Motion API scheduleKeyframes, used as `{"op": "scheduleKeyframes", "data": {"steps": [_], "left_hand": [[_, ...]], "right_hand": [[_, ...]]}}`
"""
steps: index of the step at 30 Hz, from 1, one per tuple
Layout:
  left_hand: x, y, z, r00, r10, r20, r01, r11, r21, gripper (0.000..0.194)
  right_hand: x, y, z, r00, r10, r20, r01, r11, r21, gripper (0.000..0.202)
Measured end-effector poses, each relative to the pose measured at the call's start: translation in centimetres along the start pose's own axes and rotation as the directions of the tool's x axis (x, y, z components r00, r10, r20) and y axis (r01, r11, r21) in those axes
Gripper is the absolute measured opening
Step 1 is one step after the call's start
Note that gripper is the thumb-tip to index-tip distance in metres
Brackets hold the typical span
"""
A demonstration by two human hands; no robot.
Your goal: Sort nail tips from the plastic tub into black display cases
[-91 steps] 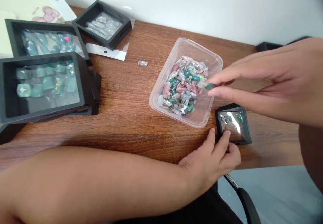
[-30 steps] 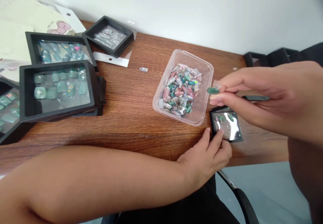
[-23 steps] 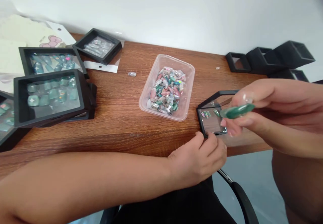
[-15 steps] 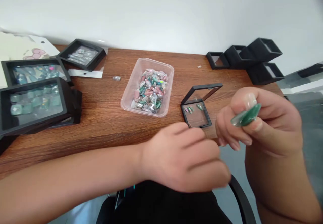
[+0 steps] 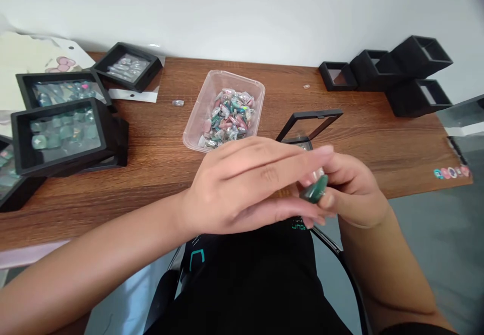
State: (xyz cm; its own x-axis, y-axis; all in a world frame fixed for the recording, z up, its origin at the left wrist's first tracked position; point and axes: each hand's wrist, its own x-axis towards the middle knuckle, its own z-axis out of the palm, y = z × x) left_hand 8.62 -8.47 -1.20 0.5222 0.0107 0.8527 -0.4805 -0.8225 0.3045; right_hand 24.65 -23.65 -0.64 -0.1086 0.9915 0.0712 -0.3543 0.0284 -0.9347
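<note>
While the small dark-green glossy press-on nail (image 5: 314, 190) was held out over the table a second ago, it now sits pinched in the right hand (image 5: 350, 191) at the table's near edge above the lap, and the left hand (image 5: 245, 186), which had been steadying the small black hinged display case (image 5: 308, 123), has let go and come across with fingers nearly flat, touching the nail (grasp unclear). The case stands lid up behind the hands, its contents hidden. Beyond, the clear plastic tub (image 5: 212, 98) holds mixed loose nails; black framed boxes (image 5: 62, 136) of teal nails lie left, empty black frames (image 5: 408, 68) right.
</note>
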Motion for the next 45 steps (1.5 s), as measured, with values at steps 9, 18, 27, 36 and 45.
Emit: {"op": "scheduleKeyframes", "data": {"steps": [9, 18, 27, 36, 45], "left_hand": [[-1.2, -0.7, -0.3, 0.999, -0.04, -0.003, 0.04, 0.999, -0.016, 0.031], [-0.9, -0.9, -1.0, 0.999, -0.045, -0.003, 0.045, 0.999, -0.03, 0.021], [-1.1, -1.3, -1.2, 0.998, -0.049, 0.038, 0.049, 0.999, 0.011, 0.009], [-0.9, -0.2, -2.0, 0.983, -0.148, 0.105, 0.146, 0.989, 0.021, 0.01], [-0.8, -0.6, -2.4, 0.977, -0.175, 0.123, 0.177, 0.984, -0.004, 0.009]], "right_hand": [[0.9, 1.5, 1.0, 0.999, -0.051, -0.008, 0.051, 0.991, 0.124, 0.014], [1.2, 1.9, 0.5, 0.998, 0.046, 0.047, -0.053, 0.984, 0.17, 0.019], [1.0, 2.6, -0.5, 0.988, 0.111, 0.107, -0.13, 0.972, 0.193, 0.026], [2.0, 1.0, -0.3, 0.958, 0.247, 0.147, -0.279, 0.922, 0.269, 0.011], [2.3, 1.4, -0.7, 0.961, 0.149, 0.233, -0.221, 0.92, 0.325, 0.009]]}}
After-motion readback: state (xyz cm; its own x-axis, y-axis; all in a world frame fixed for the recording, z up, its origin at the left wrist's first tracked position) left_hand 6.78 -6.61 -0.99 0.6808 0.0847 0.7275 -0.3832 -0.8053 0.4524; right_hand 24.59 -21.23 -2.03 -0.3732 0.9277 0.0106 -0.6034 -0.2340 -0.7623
